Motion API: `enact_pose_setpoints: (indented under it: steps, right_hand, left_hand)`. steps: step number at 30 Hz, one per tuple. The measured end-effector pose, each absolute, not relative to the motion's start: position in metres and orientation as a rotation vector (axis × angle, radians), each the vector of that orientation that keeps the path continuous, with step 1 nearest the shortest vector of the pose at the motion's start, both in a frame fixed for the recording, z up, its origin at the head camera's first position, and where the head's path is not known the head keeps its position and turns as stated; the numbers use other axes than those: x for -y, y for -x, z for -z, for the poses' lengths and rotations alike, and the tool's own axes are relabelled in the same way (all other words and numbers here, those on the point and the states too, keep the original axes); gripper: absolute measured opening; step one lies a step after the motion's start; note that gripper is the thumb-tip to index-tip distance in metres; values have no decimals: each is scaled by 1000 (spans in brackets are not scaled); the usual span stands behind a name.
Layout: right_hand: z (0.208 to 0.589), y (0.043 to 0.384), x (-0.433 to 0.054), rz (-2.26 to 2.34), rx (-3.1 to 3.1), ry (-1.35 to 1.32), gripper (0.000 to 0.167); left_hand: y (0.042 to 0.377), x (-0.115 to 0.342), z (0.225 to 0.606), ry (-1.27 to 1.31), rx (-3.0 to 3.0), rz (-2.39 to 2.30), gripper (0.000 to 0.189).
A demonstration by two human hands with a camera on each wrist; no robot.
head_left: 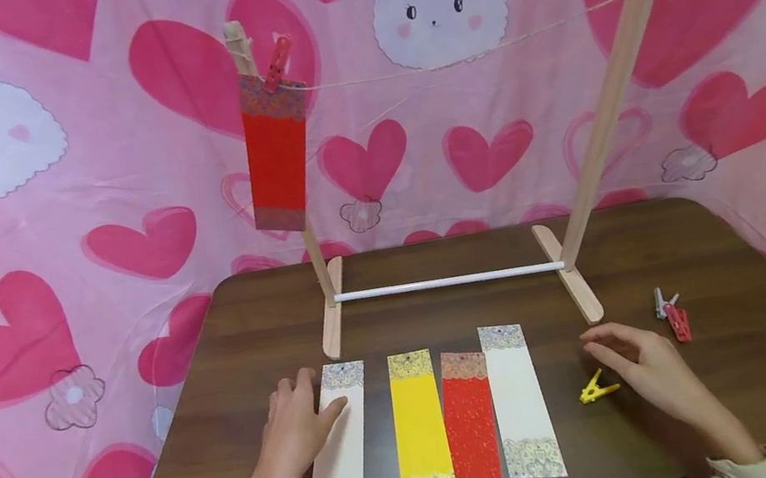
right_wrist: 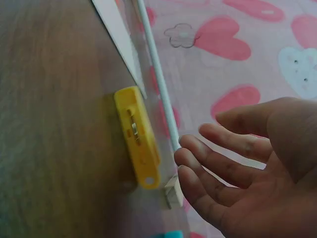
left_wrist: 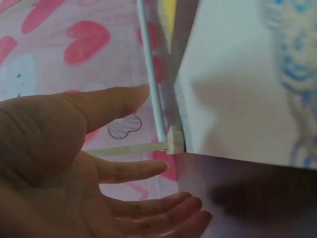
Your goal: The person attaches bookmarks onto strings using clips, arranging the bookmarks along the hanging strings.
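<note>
My left hand (head_left: pixel 292 432) is above the left edge of a white card with lace-patterned ends (head_left: pixel 343 457); its fingers are spread and hold nothing. To that card's right lie a yellow card (head_left: pixel 418 428), a red card (head_left: pixel 470 419) and a second white card (head_left: pixel 520 402). My right hand (head_left: pixel 651 367) hovers just right of a yellow clothespin (head_left: pixel 595 389), its fingers loosely bent around nothing. In the right wrist view the yellow clothespin (right_wrist: pixel 137 144) lies apart from the fingertips. A red clothespin (head_left: pixel 277 62) fastens another red card (head_left: pixel 277 159) to a string (head_left: pixel 445 65).
Two wooden posts (head_left: pixel 609 116) on feet carry the string, and a white rod (head_left: pixel 447 281) joins them low down. Grey (head_left: pixel 662 304) and red (head_left: pixel 678 321) clothespins lie at the table's right. Behind the brown table (head_left: pixel 233 340) hangs a pink heart-patterned cloth (head_left: pixel 115 182).
</note>
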State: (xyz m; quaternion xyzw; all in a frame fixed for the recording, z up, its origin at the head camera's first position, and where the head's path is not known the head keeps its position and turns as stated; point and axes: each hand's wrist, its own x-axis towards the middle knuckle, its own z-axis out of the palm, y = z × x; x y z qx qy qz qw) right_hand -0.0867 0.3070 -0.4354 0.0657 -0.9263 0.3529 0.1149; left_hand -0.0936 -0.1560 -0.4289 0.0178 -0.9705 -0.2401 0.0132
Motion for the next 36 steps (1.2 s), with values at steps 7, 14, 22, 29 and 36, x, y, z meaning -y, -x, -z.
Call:
enact_pose_setpoints:
  steps: [7, 14, 22, 29, 36]
  right_hand:
    - [440, 87, -315, -925, 2708, -170, 15]
    - [450, 87, -315, -911, 2770, -244, 17]
    - [458, 91, -317, -954, 2788, -273, 19]
    - [459, 86, -319, -1024, 2857, -349, 34]
    - [454, 81, -318, -1073, 2924, -506, 59]
  left_hand:
    - [87, 148, 436, -69, 3088, 569, 78]
    - [81, 150, 435, -54, 3131, 547, 90]
    - [78, 162, 425, -3, 3216, 660, 85]
    - [79, 151, 436, -16, 3147, 559, 94]
    - [79, 143, 431, -32, 3191, 636, 87]
